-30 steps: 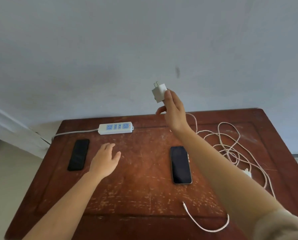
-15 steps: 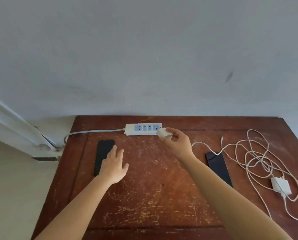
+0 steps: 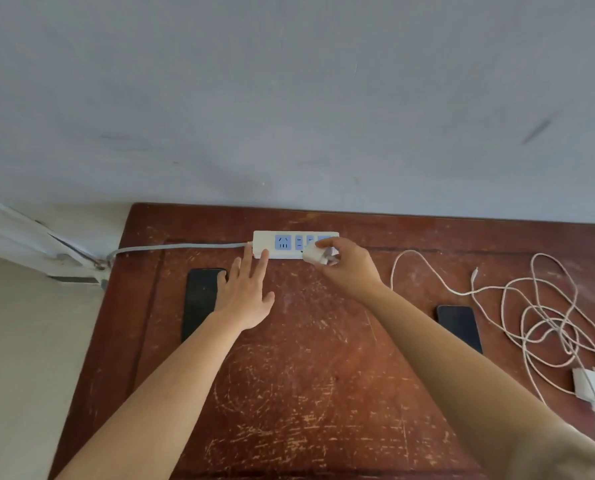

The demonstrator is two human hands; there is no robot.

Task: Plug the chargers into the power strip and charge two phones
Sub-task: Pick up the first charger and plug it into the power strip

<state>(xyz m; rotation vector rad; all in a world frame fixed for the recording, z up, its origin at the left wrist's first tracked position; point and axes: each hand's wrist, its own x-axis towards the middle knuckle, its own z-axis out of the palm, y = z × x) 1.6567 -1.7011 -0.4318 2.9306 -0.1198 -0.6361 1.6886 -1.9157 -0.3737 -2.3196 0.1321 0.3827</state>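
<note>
Your right hand (image 3: 346, 268) grasps the white charger block (image 3: 314, 254) between thumb and fingers (image 3: 327, 242), holding it against the right end of the power strip (image 3: 265, 244), over the last blue socket. The prongs are hidden behind the block, so seating cannot be confirmed.

Your left hand (image 3: 246, 292) is released and flat, holding nothing, its fingertips touching the left end of the strip near the grey cord (image 3: 178, 248).

To complete this step well:
- Press down on the strip with the left fingertips so it does not slide toward the wall.
- Square the block to the socket face before pushing; a tilted block will likely bind.
- Push straight in until the block sits flush.
- Leave the neighbouring socket reachable for the second charger.

The second charger (image 3: 593, 388) lies at the right edge of the table (image 3: 323, 375), attached to the tangled white cable (image 3: 531, 317). One phone (image 3: 201, 299) lies just beside your left hand, partly under it. The other phone (image 3: 458, 327) lies near the cable loops. Neither phone appears connected.
</note>
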